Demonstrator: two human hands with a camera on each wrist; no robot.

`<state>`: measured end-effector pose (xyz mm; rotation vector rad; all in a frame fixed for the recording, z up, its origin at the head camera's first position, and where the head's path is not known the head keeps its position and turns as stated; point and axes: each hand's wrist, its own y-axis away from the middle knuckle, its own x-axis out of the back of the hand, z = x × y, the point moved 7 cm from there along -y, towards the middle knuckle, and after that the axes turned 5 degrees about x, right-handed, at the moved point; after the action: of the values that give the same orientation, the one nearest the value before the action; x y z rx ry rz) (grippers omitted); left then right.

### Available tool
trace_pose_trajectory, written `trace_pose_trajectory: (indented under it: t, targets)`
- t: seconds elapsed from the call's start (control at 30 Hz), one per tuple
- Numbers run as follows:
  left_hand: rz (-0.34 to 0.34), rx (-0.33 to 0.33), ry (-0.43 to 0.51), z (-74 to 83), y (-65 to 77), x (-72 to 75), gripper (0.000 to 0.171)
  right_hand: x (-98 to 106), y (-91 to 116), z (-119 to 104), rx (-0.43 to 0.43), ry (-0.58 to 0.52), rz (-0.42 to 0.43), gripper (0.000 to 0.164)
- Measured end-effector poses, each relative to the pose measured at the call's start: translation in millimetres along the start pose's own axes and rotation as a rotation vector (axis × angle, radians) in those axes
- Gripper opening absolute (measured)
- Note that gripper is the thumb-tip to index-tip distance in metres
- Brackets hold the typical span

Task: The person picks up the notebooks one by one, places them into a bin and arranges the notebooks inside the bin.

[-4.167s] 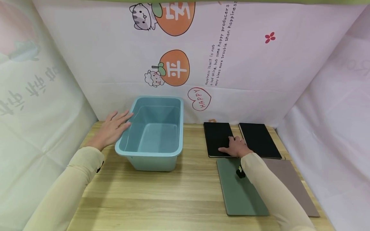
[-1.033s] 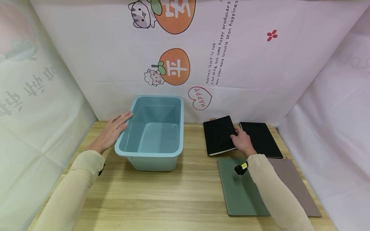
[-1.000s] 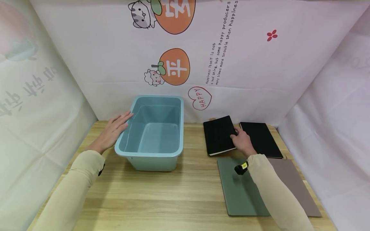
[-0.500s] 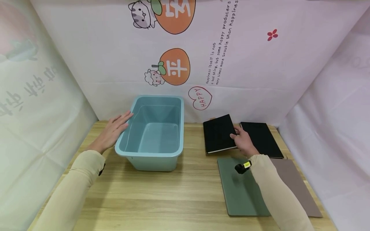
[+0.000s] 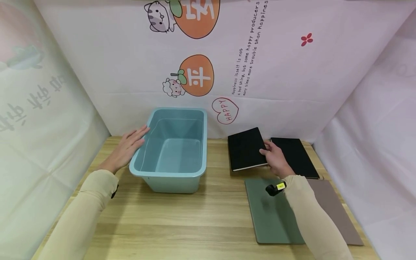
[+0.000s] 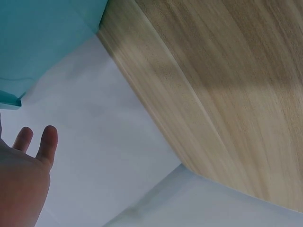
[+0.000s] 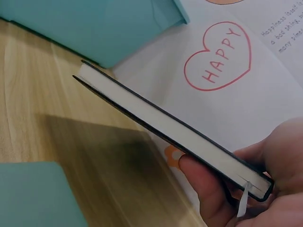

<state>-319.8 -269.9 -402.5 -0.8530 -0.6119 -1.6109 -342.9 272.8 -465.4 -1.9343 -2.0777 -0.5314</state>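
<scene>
My right hand [image 5: 275,157] grips a black notebook [image 5: 246,148] by its right edge, thumb on the cover and fingers underneath. In the right wrist view the notebook [image 7: 165,126] is lifted off the table, its white page edges and a ribbon end [image 7: 243,201] toward the camera, with its shadow on the wood below. My left hand [image 5: 125,150] rests with straight fingers on the left rim of a blue plastic bin [image 5: 167,174]. The bin holds nothing. A second black notebook [image 5: 295,155] lies just right of my right hand, partly hidden by it.
Below my right forearm lie a green notebook [image 5: 268,216] and a mauve-brown one [image 5: 334,209], side by side on the wooden table [image 5: 182,224]. White printed cloth [image 5: 276,72] hangs behind the table and at both sides.
Earlier my right hand lay over the black notebook, flat on the table; now it grips the right edge and the notebook has risen and tilted. My left hand stays on the bin's rim.
</scene>
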Motion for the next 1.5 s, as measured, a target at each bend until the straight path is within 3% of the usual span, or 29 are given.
trace_pose_trajectory:
  t: [0.73, 1.07, 1.5]
  targets:
    - [0.005, 0.005, 0.032, -3.0, 1.6, -1.6, 0.053, 10, 13, -34, 0.023, -0.064, 0.015, 0.064]
    - [0.005, 0.000, 0.043, -3.1, 3.1, -1.4, 0.053, 5, 19, -65, 0.029, -0.181, -0.004, 0.064]
    - [0.009, 0.003, 0.032, -3.1, 1.4, -1.1, 0.053, 7, 24, -94, 0.047, -0.200, -0.008, 0.063]
